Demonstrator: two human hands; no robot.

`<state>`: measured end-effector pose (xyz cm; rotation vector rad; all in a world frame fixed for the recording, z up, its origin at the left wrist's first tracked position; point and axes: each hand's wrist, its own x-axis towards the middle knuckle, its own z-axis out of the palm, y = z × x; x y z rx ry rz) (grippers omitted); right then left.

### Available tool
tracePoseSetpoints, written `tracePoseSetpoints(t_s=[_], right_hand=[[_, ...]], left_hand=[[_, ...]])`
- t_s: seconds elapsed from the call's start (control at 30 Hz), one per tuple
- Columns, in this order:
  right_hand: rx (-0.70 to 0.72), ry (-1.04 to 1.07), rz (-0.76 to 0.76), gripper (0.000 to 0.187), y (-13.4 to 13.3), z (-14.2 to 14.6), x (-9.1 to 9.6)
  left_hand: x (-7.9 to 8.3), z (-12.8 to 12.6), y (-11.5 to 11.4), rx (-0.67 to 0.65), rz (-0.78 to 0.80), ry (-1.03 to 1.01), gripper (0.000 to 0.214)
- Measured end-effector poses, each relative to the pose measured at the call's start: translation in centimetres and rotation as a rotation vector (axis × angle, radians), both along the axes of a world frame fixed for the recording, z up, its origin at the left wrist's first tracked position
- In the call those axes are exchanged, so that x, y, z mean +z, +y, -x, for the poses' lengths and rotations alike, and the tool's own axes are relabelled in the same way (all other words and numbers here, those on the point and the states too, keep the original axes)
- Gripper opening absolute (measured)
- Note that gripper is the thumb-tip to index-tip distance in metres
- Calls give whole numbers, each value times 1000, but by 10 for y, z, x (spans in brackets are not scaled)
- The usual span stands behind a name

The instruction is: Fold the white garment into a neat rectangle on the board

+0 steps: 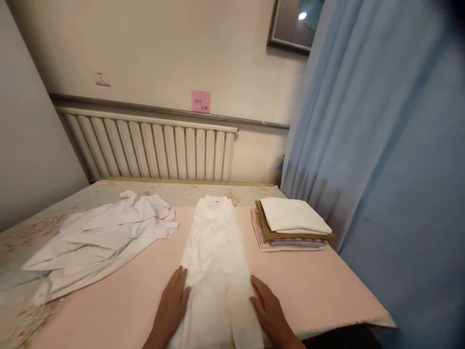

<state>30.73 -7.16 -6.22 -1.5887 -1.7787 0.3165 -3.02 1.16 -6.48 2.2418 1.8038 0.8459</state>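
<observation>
A white shirt (218,252) lies lengthwise before me, its sides folded in to a long narrow strip and its collar at the far end. Along its left edge rests my left hand (172,303), fingers stretched out and touching the cloth. My right hand (267,305) lies at the opposite edge, fingers extended, thumb apart, fingertips against the fabric. Neither hand grips anything. The near end of the shirt runs out of the bottom of the view.
Left, a crumpled white garment (112,237) lies in a heap. Right, several folded clothes form a stack (294,218). A pink sheet (305,281) covers part of the flowered bedspread (39,223). A radiator (152,145) stands behind; a blue curtain (385,145) hangs right.
</observation>
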Motion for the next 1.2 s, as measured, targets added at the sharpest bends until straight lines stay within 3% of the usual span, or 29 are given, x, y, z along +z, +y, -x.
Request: tracePoseSetpoints(t_s=[0.17,0.33,0.43,0.63,0.93,1.03,1.2], right_hand=[[-71,117,0,44,-2,3,1],[-122,297,61,44,4,7,4],[-124,378,120,44,8,9,8],[-290,294,284,35,6,13,21],[-175,510,551,21,-20,31,21],[-172,583,641,18,-25,37,17],[-109,656,671,18,-32,32,20]], left_hand=[[15,14,-13,163,144,-207,48],[46,15,-30,189,325,-288,37],[55,14,-38,217,386,-282,31],[47,23,-45,274,502,-337,29],[28,27,-55,198,574,-280,19],[27,24,-61,226,615,-387,17],[30,8,-82,353,714,-741,18]])
